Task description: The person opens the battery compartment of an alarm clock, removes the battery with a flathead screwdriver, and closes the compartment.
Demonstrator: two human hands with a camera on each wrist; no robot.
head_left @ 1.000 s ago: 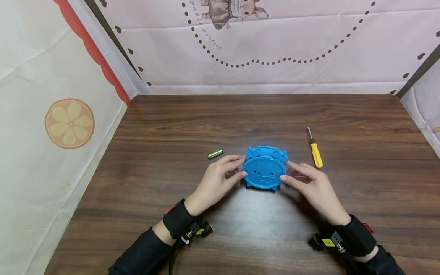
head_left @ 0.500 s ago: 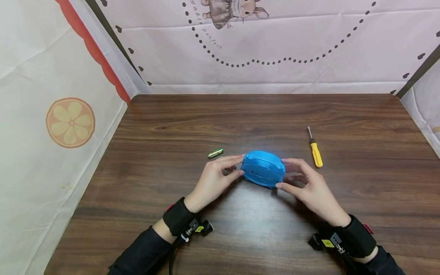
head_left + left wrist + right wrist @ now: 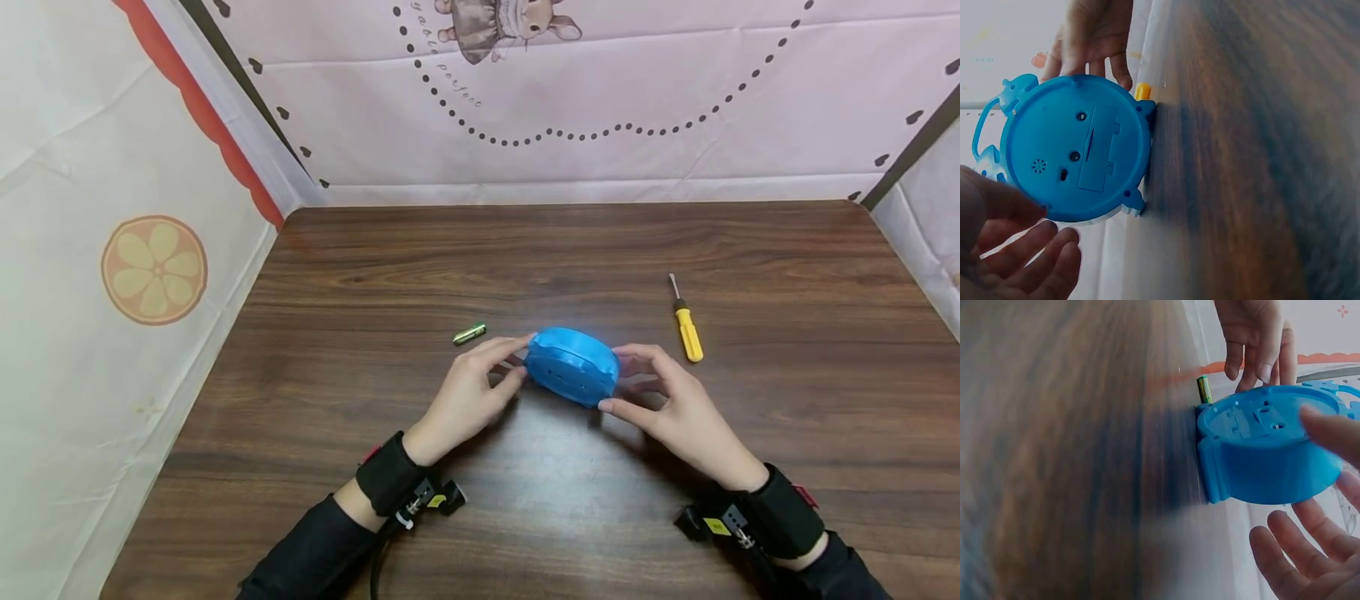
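A blue alarm clock (image 3: 572, 367) with small feet and a bell-shaped top stands on the table, its back towards me and turned at an angle. In the left wrist view its round back shows a battery cover (image 3: 1099, 149) in place, small knobs and speaker holes. The clock's front is hidden. My left hand (image 3: 476, 392) holds the left side between thumb and fingertips. At the other side my right hand (image 3: 682, 408) grips it, thumb by the back edge and index finger behind; its other fingers are spread away from the clock.
A green battery (image 3: 469, 335) lies just beyond my left hand. To the right, a screwdriver (image 3: 687, 325) with a yellow handle rests on the wooden table (image 3: 420, 258). Printed cloth walls (image 3: 600, 92) border the far and left sides.
The clock has turned and tilted between my hands, so its back now slants and its rounded side shows. My right thumb has shifted lower along it. Battery and screwdriver stay put.
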